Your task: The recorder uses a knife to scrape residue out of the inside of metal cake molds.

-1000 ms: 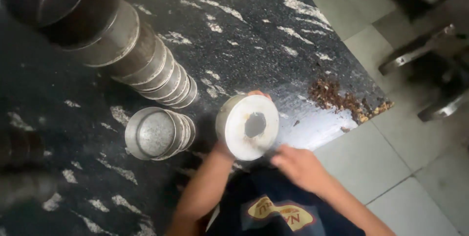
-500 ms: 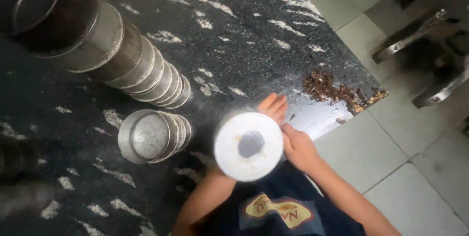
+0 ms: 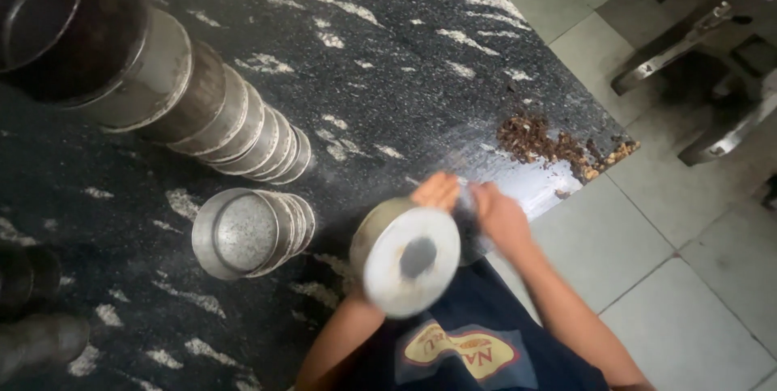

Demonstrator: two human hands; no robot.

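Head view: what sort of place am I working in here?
Probably a commercial kitchen or food workshop. A dark speckled stone counter carries tall stacks of round metal tins, brown crumbs lie near its corner, and the left hand holds another round metal tin above a tiled floor.

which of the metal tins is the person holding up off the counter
The round tin nearest the body, gripped by the left hand, right hand beside it. The short stack and tall stack rest on the counter.

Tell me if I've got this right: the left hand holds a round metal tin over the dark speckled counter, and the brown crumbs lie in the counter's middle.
Not quite. The head view shows the brown crumbs at the counter's edge, by the floor tiles. The left hand does hold the round metal tin.
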